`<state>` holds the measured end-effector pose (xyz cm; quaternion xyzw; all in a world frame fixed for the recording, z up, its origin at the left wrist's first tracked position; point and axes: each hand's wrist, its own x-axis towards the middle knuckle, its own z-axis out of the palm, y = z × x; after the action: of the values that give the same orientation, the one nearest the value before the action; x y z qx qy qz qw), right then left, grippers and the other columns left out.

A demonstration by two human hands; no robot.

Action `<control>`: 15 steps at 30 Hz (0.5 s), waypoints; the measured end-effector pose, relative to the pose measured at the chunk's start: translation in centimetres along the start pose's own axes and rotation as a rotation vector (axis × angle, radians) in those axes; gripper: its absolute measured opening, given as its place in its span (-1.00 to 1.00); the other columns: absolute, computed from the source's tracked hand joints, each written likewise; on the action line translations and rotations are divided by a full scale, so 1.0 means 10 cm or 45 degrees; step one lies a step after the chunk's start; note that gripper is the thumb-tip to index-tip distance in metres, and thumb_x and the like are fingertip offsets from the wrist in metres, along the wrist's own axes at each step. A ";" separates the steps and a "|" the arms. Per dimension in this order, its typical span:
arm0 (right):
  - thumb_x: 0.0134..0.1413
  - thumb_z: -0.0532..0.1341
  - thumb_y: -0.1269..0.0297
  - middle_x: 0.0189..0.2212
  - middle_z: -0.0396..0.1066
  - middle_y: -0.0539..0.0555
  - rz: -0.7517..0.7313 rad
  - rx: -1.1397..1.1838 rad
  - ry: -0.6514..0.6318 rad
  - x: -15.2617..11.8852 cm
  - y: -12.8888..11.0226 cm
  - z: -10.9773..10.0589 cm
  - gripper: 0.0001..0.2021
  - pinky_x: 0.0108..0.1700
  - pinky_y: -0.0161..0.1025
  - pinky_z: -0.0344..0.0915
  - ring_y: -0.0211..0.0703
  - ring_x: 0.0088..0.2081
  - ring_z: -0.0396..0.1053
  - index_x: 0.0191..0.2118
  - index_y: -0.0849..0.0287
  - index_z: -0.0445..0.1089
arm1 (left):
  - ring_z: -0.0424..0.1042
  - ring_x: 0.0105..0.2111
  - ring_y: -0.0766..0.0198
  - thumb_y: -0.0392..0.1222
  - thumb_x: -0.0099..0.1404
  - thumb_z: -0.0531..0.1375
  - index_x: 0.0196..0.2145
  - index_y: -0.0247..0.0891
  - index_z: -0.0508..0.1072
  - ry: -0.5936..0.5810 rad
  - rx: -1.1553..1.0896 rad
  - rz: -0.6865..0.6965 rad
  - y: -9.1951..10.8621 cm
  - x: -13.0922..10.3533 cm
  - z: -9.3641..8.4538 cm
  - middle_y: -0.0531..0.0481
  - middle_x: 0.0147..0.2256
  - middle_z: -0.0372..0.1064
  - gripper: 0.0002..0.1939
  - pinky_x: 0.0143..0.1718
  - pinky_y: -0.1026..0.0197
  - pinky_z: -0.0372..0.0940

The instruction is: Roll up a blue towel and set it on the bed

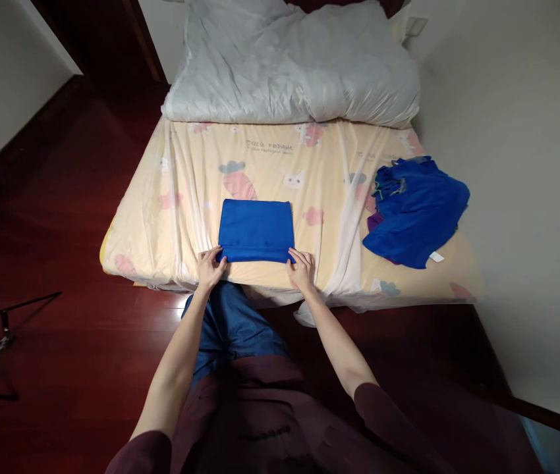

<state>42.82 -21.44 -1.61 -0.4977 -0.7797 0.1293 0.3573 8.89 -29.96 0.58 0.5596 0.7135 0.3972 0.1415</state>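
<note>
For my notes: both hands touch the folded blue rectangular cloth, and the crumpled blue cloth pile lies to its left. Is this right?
Wrong side: the head view shows the crumpled blue cloth pile to the right of the folded blue rectangular cloth.

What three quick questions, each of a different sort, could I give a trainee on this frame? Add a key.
1. Multiple choice: What touches the near left corner of the folded blue cloth?
a) right hand
b) left hand
c) neither hand

2. True or false: The heap of clothes lies to the right of the folded blue cloth.

3. Short answer: What lies across the far end of the bed?

Key: 1 b; 2 true; 3 a pale quilt.
</note>
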 end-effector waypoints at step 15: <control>0.19 0.14 0.47 0.16 0.51 0.11 0.053 0.016 -0.059 0.02 0.00 -0.01 -0.53 0.25 0.05 0.25 0.04 0.14 0.37 0.19 0.10 0.48 | 0.40 0.15 -0.04 -0.27 0.28 0.13 0.06 -0.18 0.58 0.049 0.032 0.001 -0.04 0.00 0.03 -0.11 0.12 0.51 -0.58 0.25 -0.09 0.22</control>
<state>42.89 -21.24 -1.44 -0.5084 -0.7764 0.1531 0.3395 8.81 -29.89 0.10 0.5539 0.7207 0.3991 0.1205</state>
